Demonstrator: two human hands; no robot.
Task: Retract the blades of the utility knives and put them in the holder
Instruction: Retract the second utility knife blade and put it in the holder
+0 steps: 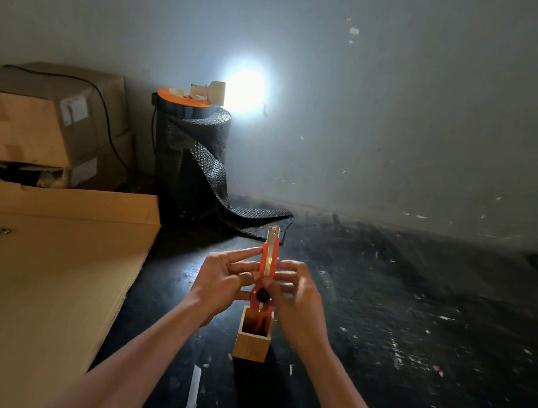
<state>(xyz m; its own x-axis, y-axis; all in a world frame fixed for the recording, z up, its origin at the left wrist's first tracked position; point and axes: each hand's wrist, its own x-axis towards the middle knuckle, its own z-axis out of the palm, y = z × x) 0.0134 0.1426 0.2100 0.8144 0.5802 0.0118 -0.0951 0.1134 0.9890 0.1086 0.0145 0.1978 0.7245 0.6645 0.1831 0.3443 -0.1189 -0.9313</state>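
Observation:
An orange utility knife [268,262] stands upright between both hands, just above the square wooden holder [252,342]. Its silver blade sticks out of the top end. My left hand [222,283] grips its left side with fingers spread. From the right, my right hand [296,297] holds it, thumb beside the black knob at its lower part. Something orange shows inside the holder below the knife. A second orange knife [191,404] lies on the dark table at the bottom edge with its blade extended.
A large flat cardboard sheet [33,274] covers the left side. Stacked cardboard boxes [41,116] stand behind it. A black roll of bubble wrap [195,155] with a lit lamp [214,92] on top stands at the back against the wall.

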